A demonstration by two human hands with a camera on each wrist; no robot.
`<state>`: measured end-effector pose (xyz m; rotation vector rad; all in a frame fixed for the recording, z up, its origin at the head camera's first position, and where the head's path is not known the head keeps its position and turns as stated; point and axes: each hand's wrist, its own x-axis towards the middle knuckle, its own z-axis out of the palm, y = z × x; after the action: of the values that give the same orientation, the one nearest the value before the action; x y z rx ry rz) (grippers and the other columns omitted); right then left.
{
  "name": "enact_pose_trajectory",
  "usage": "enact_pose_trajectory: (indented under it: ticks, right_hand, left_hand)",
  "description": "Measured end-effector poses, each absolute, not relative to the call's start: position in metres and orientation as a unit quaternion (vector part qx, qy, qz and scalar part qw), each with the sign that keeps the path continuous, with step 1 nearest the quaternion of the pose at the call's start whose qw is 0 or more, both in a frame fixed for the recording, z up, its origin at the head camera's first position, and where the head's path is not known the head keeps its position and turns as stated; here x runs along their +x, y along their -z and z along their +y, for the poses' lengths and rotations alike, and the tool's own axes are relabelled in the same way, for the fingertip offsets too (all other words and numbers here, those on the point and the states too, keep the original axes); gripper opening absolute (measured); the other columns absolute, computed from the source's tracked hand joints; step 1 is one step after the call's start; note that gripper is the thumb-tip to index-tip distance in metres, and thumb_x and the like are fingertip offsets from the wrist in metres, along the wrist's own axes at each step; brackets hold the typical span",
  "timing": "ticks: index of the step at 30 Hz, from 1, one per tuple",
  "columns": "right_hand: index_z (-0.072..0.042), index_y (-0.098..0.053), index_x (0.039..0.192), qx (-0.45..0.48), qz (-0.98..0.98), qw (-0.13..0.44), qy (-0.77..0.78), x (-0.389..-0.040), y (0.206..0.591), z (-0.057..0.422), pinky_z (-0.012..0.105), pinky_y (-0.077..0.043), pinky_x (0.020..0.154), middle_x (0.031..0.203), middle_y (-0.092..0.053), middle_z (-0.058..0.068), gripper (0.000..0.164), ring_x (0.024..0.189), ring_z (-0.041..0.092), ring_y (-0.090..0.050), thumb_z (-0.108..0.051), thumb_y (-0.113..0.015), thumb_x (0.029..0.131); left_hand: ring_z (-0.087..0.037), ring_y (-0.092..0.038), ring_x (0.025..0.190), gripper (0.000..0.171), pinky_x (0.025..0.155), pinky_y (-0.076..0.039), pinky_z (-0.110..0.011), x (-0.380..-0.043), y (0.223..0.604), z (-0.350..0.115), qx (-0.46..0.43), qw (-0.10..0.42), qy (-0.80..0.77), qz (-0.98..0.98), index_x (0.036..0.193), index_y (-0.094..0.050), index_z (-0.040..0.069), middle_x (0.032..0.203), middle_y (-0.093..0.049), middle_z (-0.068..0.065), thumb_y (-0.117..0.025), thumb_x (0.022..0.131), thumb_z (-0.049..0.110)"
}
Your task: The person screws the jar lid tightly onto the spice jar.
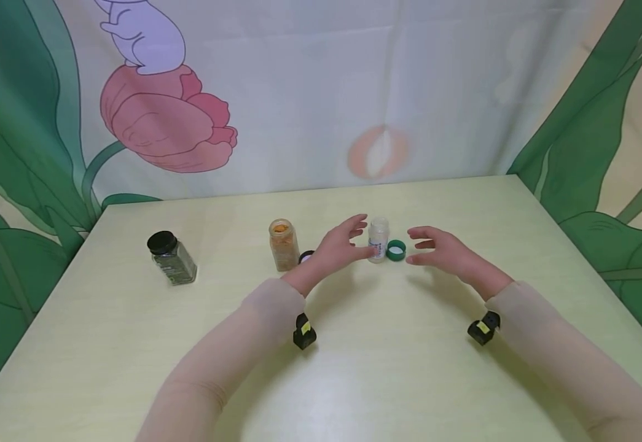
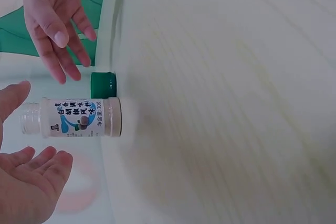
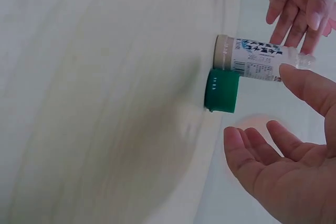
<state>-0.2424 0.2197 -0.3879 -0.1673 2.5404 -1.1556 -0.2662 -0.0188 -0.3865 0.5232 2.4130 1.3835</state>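
A small clear seasoning bottle [image 1: 378,236] with a white and blue label stands uncapped on the table between the two hands. Its green cap [image 1: 395,250] lies right beside it. To the bottle's left, my left hand [image 1: 338,248] reaches around it with fingers spread and bent a little; in the left wrist view a gap shows between fingers and bottle [image 2: 79,117]. My right hand [image 1: 443,250] hovers just right of the green cap, thumb and fingers parted, holding nothing. Pale powder shows at the bottom of the bottle [image 3: 254,56] in the right wrist view.
An uncapped jar of orange-brown spice [image 1: 284,247] stands left of the left hand. A dark cap [image 1: 306,255] beside it is partly hidden by that hand. Farther left stands a black-lidded jar [image 1: 172,261] with dark contents. A printed curtain [image 1: 298,123] hangs behind the table [image 1: 387,380].
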Motion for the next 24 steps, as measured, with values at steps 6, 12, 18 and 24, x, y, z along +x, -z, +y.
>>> enact_pose_trajectory:
  ticks: [6, 12, 18, 24]
  right_hand:
    - [0.001, -0.033, 0.156, -0.051, 0.889, 0.181, 0.417, -0.253, 0.397, 0.221, 0.058, -0.038, 0.121, 0.161, -0.037, 0.026, 0.068, 0.148, 0.045, -0.040, -0.018, -0.065, 0.100]
    - [0.000, -0.035, 0.156, -0.046, 0.889, 0.190, 0.413, -0.262, 0.402, 0.220, 0.057, -0.039, 0.121, 0.160, -0.038, 0.026, 0.066, 0.147, 0.044, -0.041, -0.017, -0.065, 0.099]
    - [0.002, -0.037, 0.154, -0.057, 0.894, 0.196, 0.400, -0.268, 0.403, 0.218, 0.057, -0.040, 0.121, 0.159, -0.040, 0.028, 0.064, 0.144, 0.045, -0.043, -0.015, -0.065, 0.100]
    - [0.002, -0.039, 0.153, -0.054, 0.896, 0.206, 0.389, -0.272, 0.408, 0.215, 0.055, -0.041, 0.120, 0.156, -0.043, 0.028, 0.062, 0.141, 0.043, -0.047, -0.016, -0.066, 0.100]
  left_hand:
    - [-0.032, -0.044, 0.150, 0.079, 0.121, -0.043, -0.045, -0.272, 0.392, -0.010, 0.173, 0.158, -0.493, 0.838, 0.159, -0.033, 0.006, 0.161, -0.045, -0.017, -0.075, 0.094, 0.019]
    - [-0.032, -0.046, 0.149, 0.076, 0.121, -0.043, -0.045, -0.277, 0.396, -0.006, 0.168, 0.157, -0.492, 0.840, 0.158, -0.035, 0.006, 0.159, -0.047, -0.018, -0.074, 0.094, 0.016]
    - [-0.033, -0.048, 0.147, 0.074, 0.122, -0.042, -0.046, -0.281, 0.400, -0.004, 0.163, 0.163, -0.494, 0.839, 0.157, -0.036, 0.003, 0.156, -0.051, -0.018, -0.074, 0.095, 0.016]
    - [-0.034, -0.050, 0.146, 0.071, 0.121, -0.043, -0.045, -0.284, 0.404, -0.003, 0.162, 0.167, -0.496, 0.837, 0.156, -0.038, 0.002, 0.158, -0.048, -0.017, -0.073, 0.095, 0.016]
